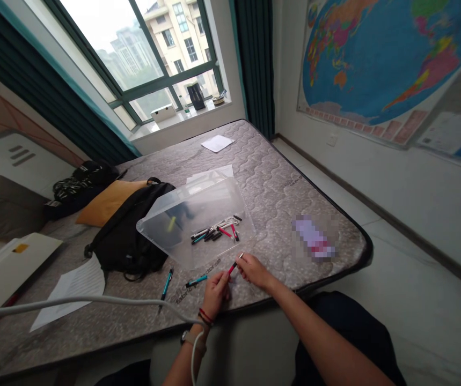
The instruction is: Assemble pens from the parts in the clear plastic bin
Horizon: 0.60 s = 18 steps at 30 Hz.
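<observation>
A red and black pen [233,267] with a silvery end is held between my two hands near the mattress's front edge. The fingers of my left hand [216,289] are closed around its red lower part. My right hand [253,271] pinches the upper end. Left of my left hand lies a teal and black pen [196,281], and farther left is another teal pen [167,283]. Just beyond my hands stands a clear plastic bin [238,198], with several black, red, teal and silvery pens or pen parts [216,234] in it.
On the mattress [278,187] are a black backpack [133,230], an orange cushion [109,201], loose papers [217,142] and a blurred purple packet [314,237]. A pale cable [125,301] crosses in front of my left wrist.
</observation>
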Motion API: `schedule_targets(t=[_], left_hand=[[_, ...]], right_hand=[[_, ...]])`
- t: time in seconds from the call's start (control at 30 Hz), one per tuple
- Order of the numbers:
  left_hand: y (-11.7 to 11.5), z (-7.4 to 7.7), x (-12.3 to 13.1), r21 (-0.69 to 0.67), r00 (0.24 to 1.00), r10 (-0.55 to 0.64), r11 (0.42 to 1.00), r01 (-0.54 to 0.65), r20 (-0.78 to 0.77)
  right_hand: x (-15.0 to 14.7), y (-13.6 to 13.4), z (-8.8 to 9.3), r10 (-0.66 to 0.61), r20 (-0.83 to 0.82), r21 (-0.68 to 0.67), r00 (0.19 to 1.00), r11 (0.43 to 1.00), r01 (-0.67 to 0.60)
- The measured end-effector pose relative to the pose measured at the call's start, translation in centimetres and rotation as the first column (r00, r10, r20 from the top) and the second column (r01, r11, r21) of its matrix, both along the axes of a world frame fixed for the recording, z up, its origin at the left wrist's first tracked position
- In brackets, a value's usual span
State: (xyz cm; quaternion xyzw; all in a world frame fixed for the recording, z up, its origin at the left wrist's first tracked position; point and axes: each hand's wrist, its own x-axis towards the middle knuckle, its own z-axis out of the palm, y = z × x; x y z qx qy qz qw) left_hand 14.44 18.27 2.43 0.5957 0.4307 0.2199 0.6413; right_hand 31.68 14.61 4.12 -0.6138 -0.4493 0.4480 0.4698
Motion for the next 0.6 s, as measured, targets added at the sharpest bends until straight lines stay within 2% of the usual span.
schedule_targets(t=[0.07,0.17,0.3,0.37,0.5,0.6], left_hand=[[0.0,0.0,-0.2,0.066,1.000,-0.013,0.998,0.014,-0.011],[-0.1,-0.1,-0.3,0.167,0.998,-0.029,0.985,0.037,-0.050],[-0.1,-0.1,-0.4,0.184,0.996,-0.058,0.980,0.070,-0.070],[0.1,0.0,-0.4,0.185,0.994,-0.072,0.979,0.087,-0.087],[0.4,0.2,-0.4,0.218,0.989,-0.075,0.971,0.101,-0.124],[0.3,0.1,-0.4,0.277,0.987,-0.071,0.955,0.109,-0.144]], right_hand=[[0.3,0.0,0.1,0.013,-0.002,0.008,1.000,1.000,-0.013],[1.1,-0.1,0.5,0.010,0.080,0.020,0.997,1.000,-0.012],[1.9,-0.2,0.9,0.006,0.183,0.000,0.983,1.000,-0.006],[2.1,-0.3,0.7,0.028,0.141,-0.029,0.990,0.999,-0.024],[2.4,-0.4,0.3,0.095,-0.089,-0.064,0.991,0.993,-0.101],[2.7,-0.6,0.5,0.074,-0.063,-0.094,0.995,0.992,-0.080]])
